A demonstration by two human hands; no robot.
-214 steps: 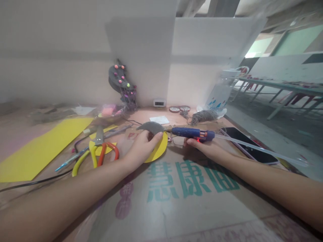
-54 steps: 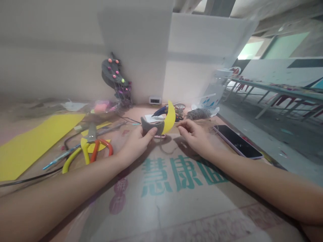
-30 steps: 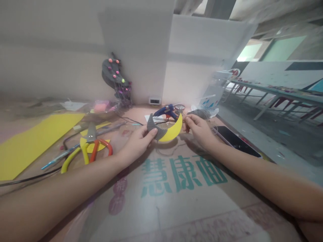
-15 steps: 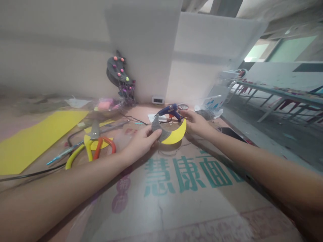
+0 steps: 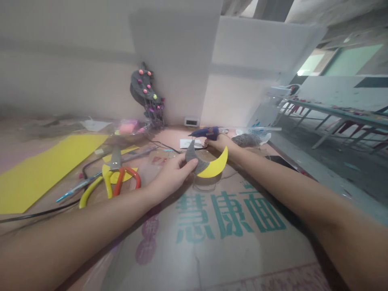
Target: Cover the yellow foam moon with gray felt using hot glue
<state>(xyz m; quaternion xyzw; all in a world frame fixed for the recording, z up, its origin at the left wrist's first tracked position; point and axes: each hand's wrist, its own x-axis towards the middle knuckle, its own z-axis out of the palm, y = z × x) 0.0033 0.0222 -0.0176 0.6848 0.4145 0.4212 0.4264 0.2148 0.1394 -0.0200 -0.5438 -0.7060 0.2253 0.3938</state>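
Observation:
My left hand (image 5: pixel 176 171) is closed on a yellow crescent moon cutout (image 5: pixel 216 166), its thumb lying on the left half. That half is covered in grey yarn (image 5: pixel 194 158); the right half is bare yellow. Beyond the crescent, my right hand (image 5: pixel 221 144) wraps round the handle of a dark blue hot glue gun (image 5: pixel 209 132). The gun's nozzle points left, and a clear glue stick (image 5: pixel 263 129) shows to its right. Below the gun is a small white card (image 5: pixel 190 144). A ball of grey yarn (image 5: pixel 247 140) sits right of my right hand.
Scissors with yellow and orange handles (image 5: pixel 121 178), a blue pen (image 5: pixel 77 188) and a yellow sheet (image 5: pixel 51 165) lie left. A finished-looking grey crescent with pompoms (image 5: pixel 144 91) stands against the wall near a small digital clock (image 5: pixel 192 121). Printed cardboard (image 5: pixel 212 258) covers the front.
My right hand has moved left onto the glue gun and closed round its handle. The gun has turned slightly, its nozzle now more level. My left hand still holds the crescent.

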